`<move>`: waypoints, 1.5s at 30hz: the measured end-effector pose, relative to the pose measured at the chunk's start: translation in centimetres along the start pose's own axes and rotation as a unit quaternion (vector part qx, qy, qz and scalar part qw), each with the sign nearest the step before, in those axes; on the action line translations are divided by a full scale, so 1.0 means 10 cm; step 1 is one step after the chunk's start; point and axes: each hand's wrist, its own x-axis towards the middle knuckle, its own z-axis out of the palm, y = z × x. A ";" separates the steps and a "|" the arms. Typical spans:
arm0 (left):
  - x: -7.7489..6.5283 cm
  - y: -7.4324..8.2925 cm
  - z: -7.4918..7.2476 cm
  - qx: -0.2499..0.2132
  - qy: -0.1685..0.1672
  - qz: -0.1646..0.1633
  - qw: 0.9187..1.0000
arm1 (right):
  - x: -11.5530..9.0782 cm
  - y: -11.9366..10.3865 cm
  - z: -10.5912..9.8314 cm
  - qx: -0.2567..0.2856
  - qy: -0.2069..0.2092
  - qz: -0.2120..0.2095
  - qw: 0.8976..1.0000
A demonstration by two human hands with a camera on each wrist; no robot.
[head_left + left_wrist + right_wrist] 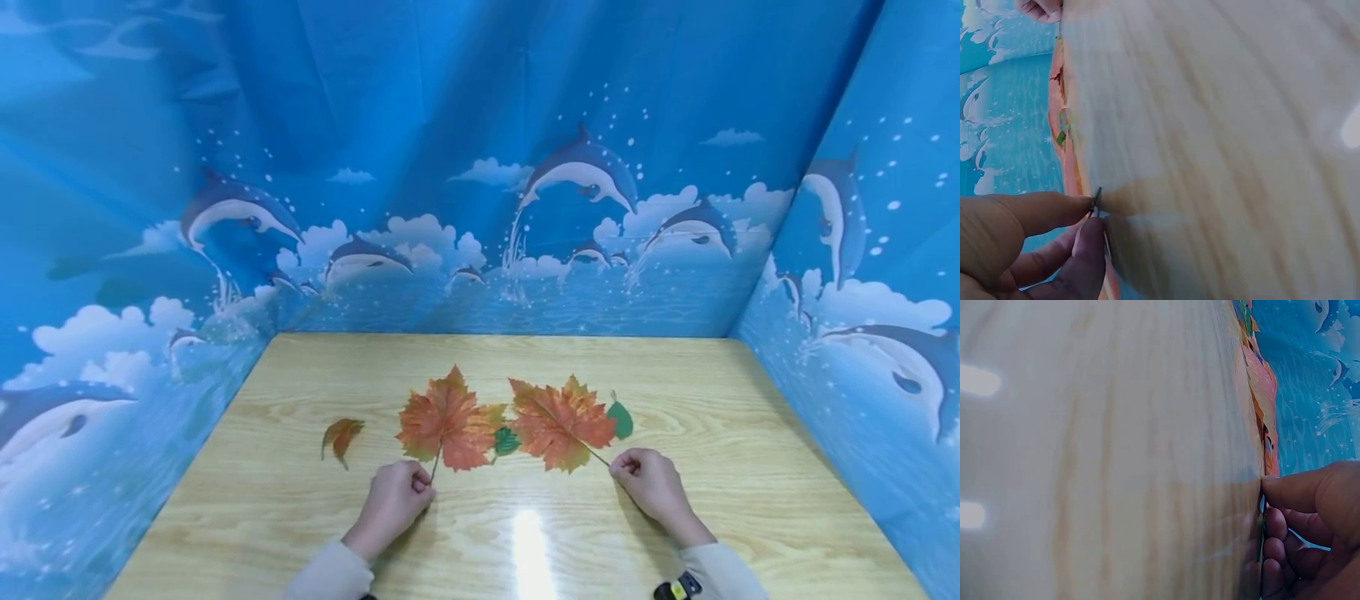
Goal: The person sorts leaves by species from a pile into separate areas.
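Observation:
Two large orange-red maple leaves lie side by side on the wooden table [315, 533]. My left hand [397, 500] pinches the thin dark stem of the left maple leaf [442, 421] between thumb and fingertips; that stem's tip [1098, 195] pokes out past the fingers in the left wrist view. The right maple leaf [558, 421] has its stem pinched by my right hand [654, 483], close over the tabletop. A small green leaf [506, 442] sits between the two, partly overlapped. Another green leaf [620, 419] shows at the right leaf's outer edge.
A small curled brown-orange leaf [342, 437] lies to the left of the maple leaves. Blue curtains [465, 208] printed with dolphins and clouds stand along the table's back and sides. A bright light reflection [531, 550] falls on the front of the tabletop.

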 end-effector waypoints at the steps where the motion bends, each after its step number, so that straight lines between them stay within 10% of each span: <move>1: 0.00 0.00 0.00 0.001 0.002 0.001 1.000 | 0.00 0.00 0.00 0.000 -0.001 0.000 1.000; 32: -0.01 -0.02 0.00 -0.063 -0.007 -0.093 0.994 | 0.00 0.01 0.02 0.000 0.007 0.001 1.000; 39: 0.01 -0.07 -0.07 -0.230 -0.067 -0.164 0.957 | 0.01 0.04 0.03 -0.003 0.018 -0.010 1.000; 45: 0.07 -0.07 -0.21 -0.308 -0.052 -0.176 0.933 | 0.01 0.05 0.03 -0.006 0.026 -0.017 1.000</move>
